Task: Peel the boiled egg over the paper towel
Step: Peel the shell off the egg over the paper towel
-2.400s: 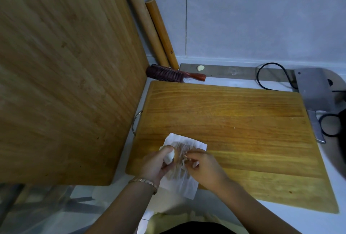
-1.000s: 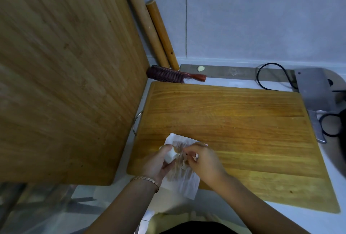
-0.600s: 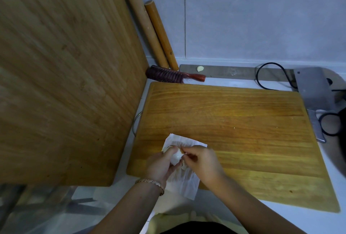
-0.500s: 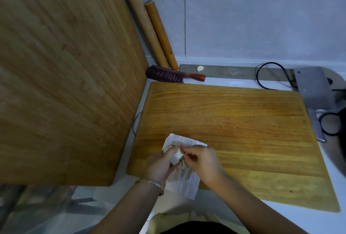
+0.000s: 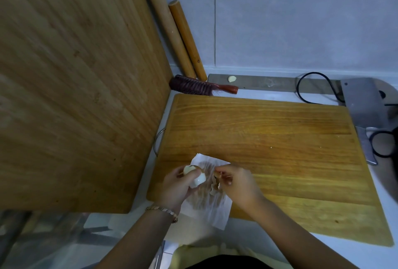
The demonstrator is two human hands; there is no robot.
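Low in the frame, left of centre, your left hand (image 5: pixel 178 184) is wrapped around the egg (image 5: pixel 195 175), its long axis slanting from upper left down to lower right over the paper towel (image 5: pixel 206 206). Just to its right, your right hand (image 5: pixel 234 182) pinches a strip of shell (image 5: pixel 216 182); the egg's bare white end faces those fingers.

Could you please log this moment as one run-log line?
left hand: holds partly peeled white boiled egg | right hand: pinches brown shell piece | both over white paper towel | peeling unfinished
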